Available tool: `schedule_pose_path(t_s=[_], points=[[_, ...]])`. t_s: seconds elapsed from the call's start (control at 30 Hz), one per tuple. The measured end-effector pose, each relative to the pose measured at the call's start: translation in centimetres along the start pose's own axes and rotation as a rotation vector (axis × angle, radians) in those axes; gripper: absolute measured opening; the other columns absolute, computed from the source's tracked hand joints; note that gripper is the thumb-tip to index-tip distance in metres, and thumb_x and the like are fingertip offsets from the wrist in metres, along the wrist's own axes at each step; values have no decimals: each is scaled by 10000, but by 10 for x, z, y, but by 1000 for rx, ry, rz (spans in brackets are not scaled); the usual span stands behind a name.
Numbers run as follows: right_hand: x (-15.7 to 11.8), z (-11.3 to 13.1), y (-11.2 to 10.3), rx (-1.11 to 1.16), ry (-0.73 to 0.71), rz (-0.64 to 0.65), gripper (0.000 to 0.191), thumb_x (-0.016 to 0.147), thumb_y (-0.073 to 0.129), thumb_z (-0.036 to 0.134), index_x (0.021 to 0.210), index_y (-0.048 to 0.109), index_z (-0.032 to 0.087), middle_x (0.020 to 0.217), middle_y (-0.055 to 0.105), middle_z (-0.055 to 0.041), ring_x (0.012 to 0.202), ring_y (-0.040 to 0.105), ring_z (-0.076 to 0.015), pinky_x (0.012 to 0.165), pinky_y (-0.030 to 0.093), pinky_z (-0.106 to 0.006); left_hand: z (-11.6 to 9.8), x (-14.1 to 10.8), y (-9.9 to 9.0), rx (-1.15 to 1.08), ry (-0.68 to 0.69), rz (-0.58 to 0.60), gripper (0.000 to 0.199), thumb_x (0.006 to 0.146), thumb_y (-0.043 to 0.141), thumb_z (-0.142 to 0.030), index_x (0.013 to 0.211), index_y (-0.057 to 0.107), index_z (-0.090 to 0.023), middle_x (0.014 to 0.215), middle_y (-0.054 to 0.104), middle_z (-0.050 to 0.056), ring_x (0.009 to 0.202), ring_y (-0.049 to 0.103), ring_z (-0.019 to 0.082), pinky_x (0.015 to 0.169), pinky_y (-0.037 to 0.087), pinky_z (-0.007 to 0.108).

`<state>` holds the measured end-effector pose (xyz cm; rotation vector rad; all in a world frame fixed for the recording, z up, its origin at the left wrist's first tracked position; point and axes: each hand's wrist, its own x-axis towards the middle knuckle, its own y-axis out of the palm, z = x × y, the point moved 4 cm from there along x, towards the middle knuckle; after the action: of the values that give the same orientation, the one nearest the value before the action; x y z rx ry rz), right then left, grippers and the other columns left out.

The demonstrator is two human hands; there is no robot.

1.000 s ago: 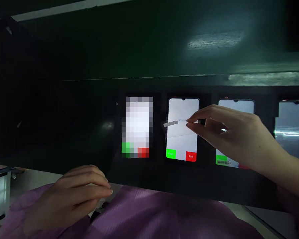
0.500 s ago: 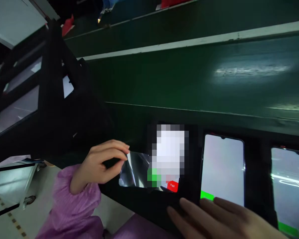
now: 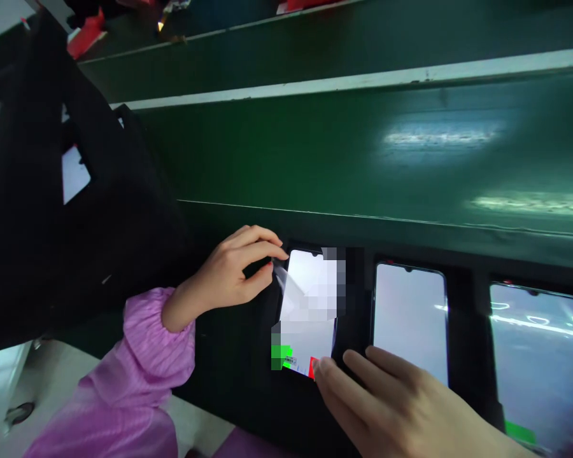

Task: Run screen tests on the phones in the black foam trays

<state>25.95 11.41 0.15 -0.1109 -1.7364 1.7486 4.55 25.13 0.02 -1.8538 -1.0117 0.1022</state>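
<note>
A lit phone (image 3: pixel 308 334) with a white screen lies on the black surface in front of me, part of it pixelated. Green and red patches glow along its lower edge. My left hand (image 3: pixel 241 267) is at the phone's upper left corner, thumb and fingers pinched on a clear film (image 3: pixel 281 275). That film reaches over the screen's upper left part; its far end is hard to make out. My right hand (image 3: pixel 386 397) has its fingers stretched out, with nothing seen in it. Its fingertips are at the phone's lower right corner, beside the red patch.
Two more lit phones, a middle one (image 3: pixel 409 312) and a right one (image 3: pixel 539 356), lie in a row to the right. At left stands a black rack (image 3: pixel 119 222) with lit screens in it. Behind runs a green bench surface (image 3: pixel 286 152) with a pale strip.
My left hand has moved right and up with the film, bringing it from beside the phone to over its upper left. My right hand has come to the phone's lower right corner. The view has shifted.
</note>
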Motion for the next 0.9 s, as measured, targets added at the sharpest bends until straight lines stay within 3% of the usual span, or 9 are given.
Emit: schedule_pose_path(t_s=[0.1,0.17,0.3,0.37,0.43,0.6,0.73,0.9], points=[[7,-24,9,152,75,23,239,997,552,21,958,738,166,903,668,-21,671,543,-151,581,387,-352,5,8,15,170,-12,125,379,990,561,-151,1307,769,-166,1389,714,159,1211,705,309,997,599,498],[13,-52,13,356,199,25,266,1036,516,27,1028,731,185,936,701,-11,701,607,-124,605,437,-308,9,10,23,226,-3,139,365,989,554,-180,1276,780,-173,1446,685,167,1252,671,344,1012,576,535],[18,-114,13,750,668,-65,156,1084,660,344,1019,740,227,858,711,9,626,591,-100,544,435,-256,18,9,36,197,66,9,285,1035,535,-201,1160,791,-177,1395,712,156,1219,675,318,1001,587,500],[17,-134,8,828,876,-159,244,1026,741,471,1017,749,227,862,715,1,628,589,-98,529,426,-249,22,8,41,185,86,-82,229,1030,562,-190,1115,774,-187,1361,731,145,1204,689,303,994,599,481],[15,-144,1,819,990,-250,294,977,785,503,1007,745,213,907,722,-19,712,638,-110,575,464,-248,24,6,43,150,103,-167,152,1015,603,-161,1082,737,-192,1315,758,134,1195,717,287,1005,606,465],[11,-147,-2,751,1044,-319,477,916,835,668,1002,752,206,906,723,-6,746,632,-87,620,482,-268,26,-7,34,-55,56,-304,150,1069,581,-125,1178,649,-204,1269,792,114,1222,771,235,1043,632,402],[8,-148,1,736,1032,-345,593,871,824,783,1005,759,209,848,697,27,686,596,-60,559,439,-259,20,-29,23,-13,18,-319,182,1078,539,-108,1108,680,-219,1197,793,67,1135,773,217,991,645,397],[7,-147,2,671,1036,-340,438,954,826,634,1033,772,207,847,688,42,623,537,-34,502,375,-266,9,-53,19,30,0,-254,258,1067,529,-99,1160,739,-215,1193,756,67,1113,748,221,965,643,402]])
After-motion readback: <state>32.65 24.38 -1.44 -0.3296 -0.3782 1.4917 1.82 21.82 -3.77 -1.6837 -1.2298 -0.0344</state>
